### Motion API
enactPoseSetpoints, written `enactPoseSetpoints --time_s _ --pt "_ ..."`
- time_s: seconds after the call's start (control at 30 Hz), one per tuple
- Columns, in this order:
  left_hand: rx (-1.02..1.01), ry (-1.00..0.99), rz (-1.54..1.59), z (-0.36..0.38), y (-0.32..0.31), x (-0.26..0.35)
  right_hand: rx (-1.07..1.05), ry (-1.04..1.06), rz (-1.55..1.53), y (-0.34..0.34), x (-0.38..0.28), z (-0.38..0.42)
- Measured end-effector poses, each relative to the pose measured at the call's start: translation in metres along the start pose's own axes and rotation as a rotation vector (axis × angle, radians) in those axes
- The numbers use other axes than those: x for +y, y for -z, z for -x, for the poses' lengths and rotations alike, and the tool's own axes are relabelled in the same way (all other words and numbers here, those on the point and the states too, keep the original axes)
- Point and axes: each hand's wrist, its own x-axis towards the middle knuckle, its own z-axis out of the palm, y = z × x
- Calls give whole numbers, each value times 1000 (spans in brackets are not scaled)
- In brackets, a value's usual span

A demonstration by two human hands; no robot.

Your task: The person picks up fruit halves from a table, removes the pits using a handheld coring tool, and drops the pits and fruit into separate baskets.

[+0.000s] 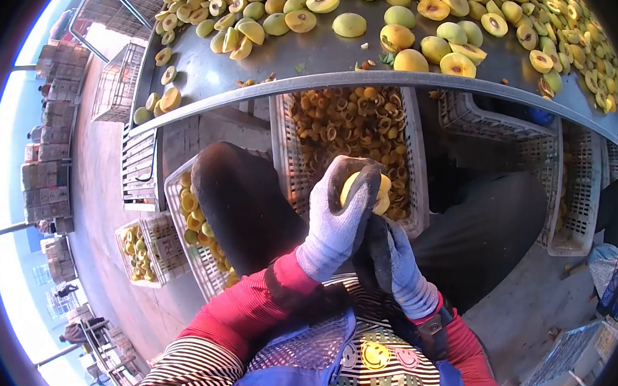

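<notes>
Head — held fruit (382,197) — unreadable lettering (408,384)

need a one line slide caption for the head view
Gloved left hand and right hand together on yellow fruit, before a metal table strewn with cut fruit.

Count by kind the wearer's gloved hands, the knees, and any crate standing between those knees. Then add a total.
Gloved hands: 2 (left hand, right hand)
Knees: 2 (left knee, right knee)
Crate between the knees: 1
Total: 5
</notes>
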Motion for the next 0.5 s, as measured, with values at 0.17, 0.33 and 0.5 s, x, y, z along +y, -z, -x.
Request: enactPoseSetpoints --time_s 0.17,0.33,0.5 --pt "-106 -121 -127 -14 9 -6 -41 -493 -702 5 -17 -14" --pt "-435 -606 -684 -38 37 5 -340 -964 -1799 12 -41 -37" --pt "-372 -584 -497 -34 33 -15 -446 -889 -2260 7 -42 -35"
